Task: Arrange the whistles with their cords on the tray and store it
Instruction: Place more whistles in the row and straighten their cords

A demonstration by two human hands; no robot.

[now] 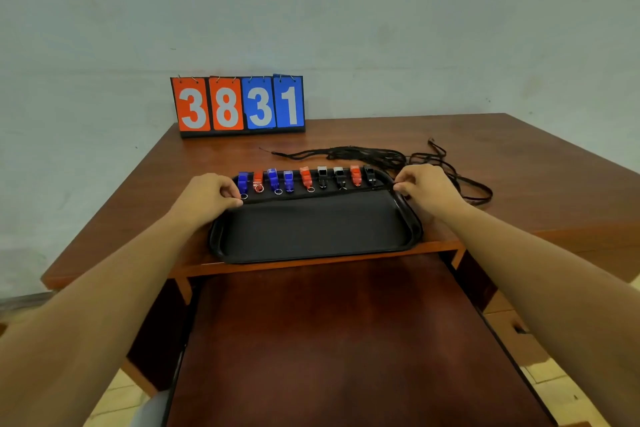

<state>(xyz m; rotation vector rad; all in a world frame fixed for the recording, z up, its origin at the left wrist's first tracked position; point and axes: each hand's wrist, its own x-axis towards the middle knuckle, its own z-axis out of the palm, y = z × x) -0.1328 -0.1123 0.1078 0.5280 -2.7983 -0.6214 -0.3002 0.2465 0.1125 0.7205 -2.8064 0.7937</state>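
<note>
A black tray lies on the brown table, its near rim at the table's front edge. Several whistles stand in a row along its far end: blue ones, red ones and black ones, some with metal rings. A tangle of black cords lies on the table behind the tray, trailing right. A black mat covers the tray floor. My left hand pinches the mat's far left corner. My right hand pinches its far right corner.
A flip scoreboard reading 38 31 stands at the back left of the table against the pale wall. Below the table's front edge a dark brown surface extends toward me. Light floor tiles show at both sides.
</note>
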